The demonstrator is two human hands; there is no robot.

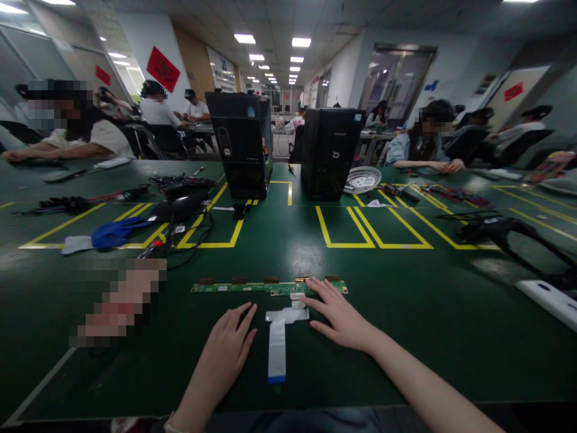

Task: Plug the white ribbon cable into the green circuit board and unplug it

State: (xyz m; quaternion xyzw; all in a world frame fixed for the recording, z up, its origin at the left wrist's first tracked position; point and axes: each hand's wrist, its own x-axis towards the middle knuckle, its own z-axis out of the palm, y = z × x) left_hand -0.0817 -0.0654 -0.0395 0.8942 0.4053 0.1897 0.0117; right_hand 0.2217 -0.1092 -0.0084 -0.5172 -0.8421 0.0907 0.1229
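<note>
A long, narrow green circuit board (243, 288) lies crosswise on the green table, with several brown flex tabs along its far edge. From its near side a white ribbon cable (276, 346) with a blue end runs toward me, folded partway. My right hand (336, 316) is spread over the board's right part, its fingertips at the board and near the cable's connector. To the left of the cable, my left hand (229, 337) rests on the table with its fingers stretched out, holding nothing.
Two black computer towers (238, 144) (331, 153) stand at the back. A white basket (362, 180) is beside the right one. Blue gloves (118, 232) and black cables lie left; a black device with a white part (547, 304) is at right. Other people sit beyond.
</note>
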